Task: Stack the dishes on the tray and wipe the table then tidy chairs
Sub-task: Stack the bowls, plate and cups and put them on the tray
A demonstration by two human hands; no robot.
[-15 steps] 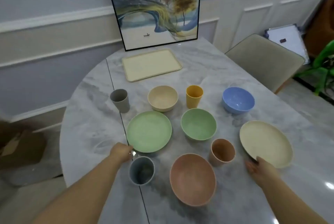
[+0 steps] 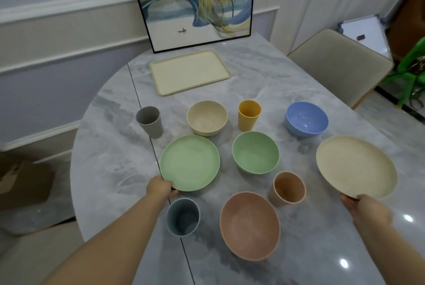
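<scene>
Marble-grey counter (image 2: 264,73) carries the dishes. The left hand (image 2: 159,187) grips the near rim of the green plate (image 2: 190,162), just beyond the blue-grey cup (image 2: 182,216). The right hand (image 2: 365,207) grips the near edge of the cream plate (image 2: 356,166), tilted up. The cream tray (image 2: 189,75) lies at the far side, before a framed painting (image 2: 195,1).

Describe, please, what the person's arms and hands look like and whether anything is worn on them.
Both forearms are bare right to the frame's edge: no sleeves, watch, bracelet or gloves show. The left hand and right hand are seen from behind, so rings on the hidden fingers cannot be ruled out. No markings are visible.
</scene>
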